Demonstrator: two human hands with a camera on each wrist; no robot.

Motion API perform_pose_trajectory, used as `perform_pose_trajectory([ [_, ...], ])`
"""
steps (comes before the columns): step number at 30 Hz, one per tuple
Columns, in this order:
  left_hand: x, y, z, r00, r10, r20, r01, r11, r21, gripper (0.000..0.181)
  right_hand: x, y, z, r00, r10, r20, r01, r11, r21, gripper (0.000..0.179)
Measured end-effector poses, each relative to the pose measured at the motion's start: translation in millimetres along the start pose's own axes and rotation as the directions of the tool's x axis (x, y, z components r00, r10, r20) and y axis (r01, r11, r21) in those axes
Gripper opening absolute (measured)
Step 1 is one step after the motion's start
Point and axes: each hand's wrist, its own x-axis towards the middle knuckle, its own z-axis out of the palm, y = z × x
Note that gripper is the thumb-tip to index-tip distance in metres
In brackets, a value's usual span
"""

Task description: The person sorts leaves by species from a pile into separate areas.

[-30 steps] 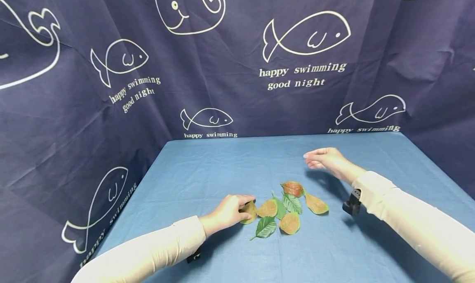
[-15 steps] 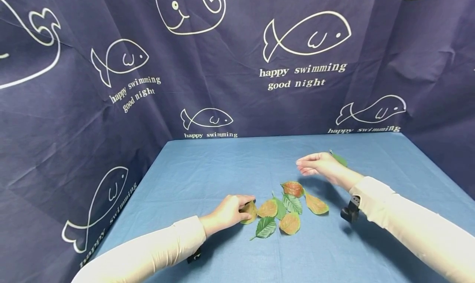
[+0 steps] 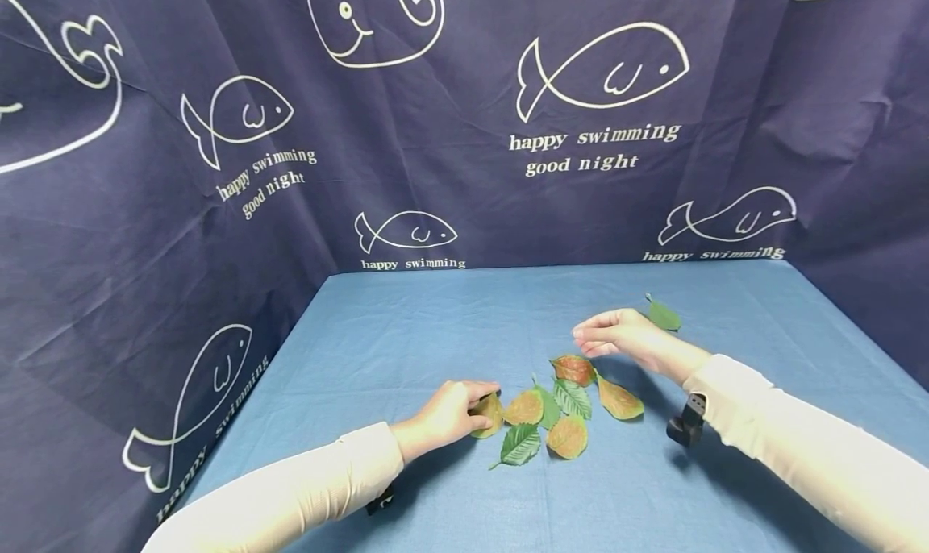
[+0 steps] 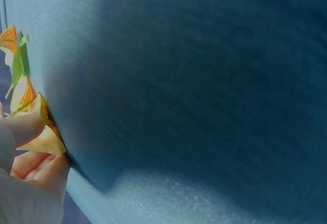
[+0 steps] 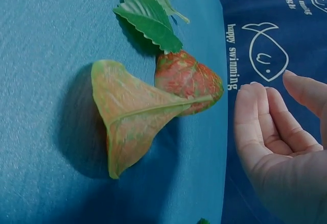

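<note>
My left hand (image 3: 448, 410) is at the left end of a loose cluster of leaves and pinches a yellowish leaf (image 3: 489, 415) between thumb and fingers. The left wrist view shows that leaf (image 4: 45, 140) standing up from the cloth in the grip. My right hand (image 3: 622, 335) hovers beyond the cluster with loosely bent fingers and nothing in them. Closest to it lies a reddish leaf (image 3: 574, 370), overlapped by the tip of a curled orange-green leaf (image 5: 138, 114). Between the hands are a serrated green leaf (image 3: 572, 397), another green leaf (image 3: 519, 444), and orange leaves (image 3: 524, 406).
A lone green leaf (image 3: 664, 315) lies behind the right wrist, toward the back right. Blue cloth (image 3: 406, 327) covers the table. A dark curtain (image 3: 464, 134) with fish drawings hangs at the back and left.
My right hand has moved left and nearer to the cluster, uncovering the lone green leaf at the back right. The left hand and the clustered leaves have stayed in place.
</note>
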Motion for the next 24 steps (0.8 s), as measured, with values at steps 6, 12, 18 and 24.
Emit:
perform_pose_trajectory([
  [6, 0.3, 0.0, 0.6, 1.000, 0.002, -0.004, -0.002, 1.000, -0.015, 0.054, -2.7, 2.3, 1.9, 1.000, 0.005, 0.031, -0.005, 1.000, 0.015, 0.047],
  [12, 0.3, -0.5, 0.8, 1.000, 0.002, -0.009, -0.002, 1.000, -0.016, 0.053, -3.6, 5.7, 3.7, 0.996, 0.015, 0.091, -0.014, 1.000, -0.015, 0.047],
  [18, -0.7, 0.2, 0.2, 1.000, 0.018, -0.015, -0.018, 1.000, -0.007, 0.053, -4.0, 9.6, 5.5, 0.994, 0.047, 0.096, -0.039, 0.996, -0.083, 0.044],
  [24, -0.5, 0.8, -0.1, 1.000, 0.018, -0.011, -0.018, 1.000, -0.013, 0.053, -5.4, 9.9, 5.9, 0.996, 0.045, 0.081, -0.034, 0.992, -0.123, 0.039],
])
